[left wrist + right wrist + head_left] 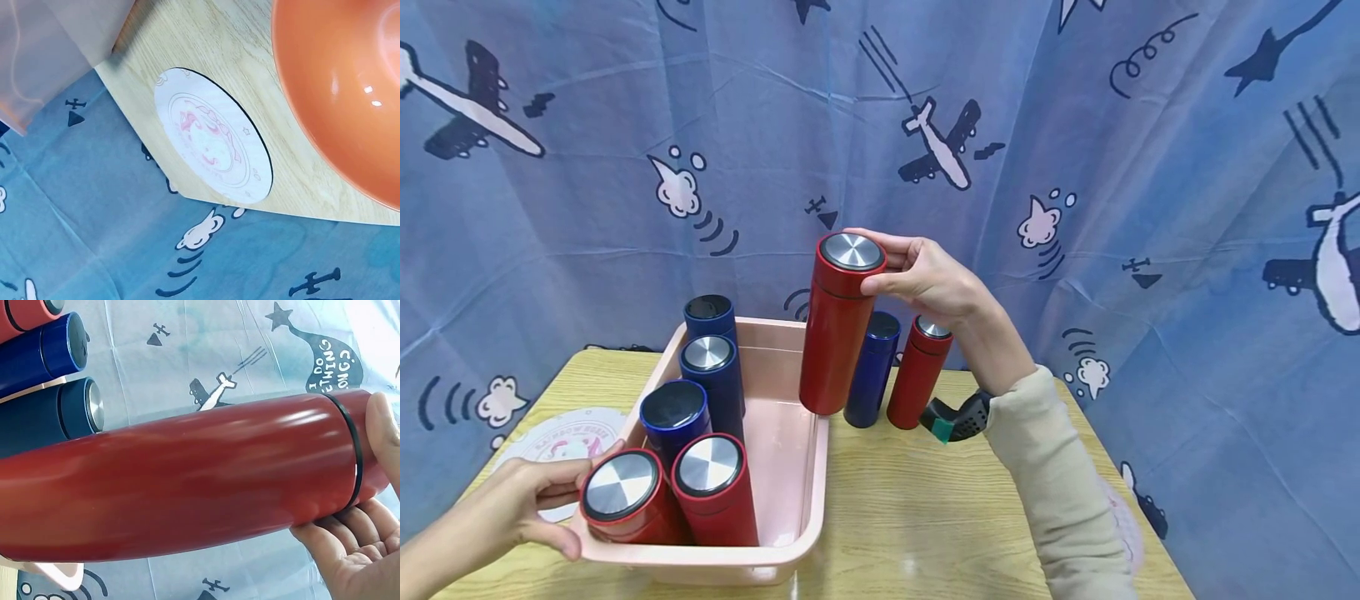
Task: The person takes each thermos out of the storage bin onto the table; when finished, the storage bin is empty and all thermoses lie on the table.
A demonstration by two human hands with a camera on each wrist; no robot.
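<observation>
My right hand (936, 279) holds a red thermos (838, 333) by its silver-topped cap, thumb in front and fingers behind. The thermos hangs nearly upright and overlaps the right rim of a pink plastic bin (818, 492); in the right wrist view it fills the middle. At the bin's near left corner, my left hand (538, 500) grips the rim, close against a red thermos (621, 492). Another red thermos (715, 492) stands beside that one. Behind them, along the bin's left side, are a blue thermos (675, 412) and two navy ones (711, 375). The left wrist view leaves my left hand out.
Right of the bin, a blue thermos (871, 371) and a red thermos (919, 375) stand on the wooden table (925, 508). A round printed mat (212, 134) lies on the left side. An orange, glossy, bowl-like thing (350, 94) shows in the left wrist view. A patterned curtain (880, 125) hangs behind.
</observation>
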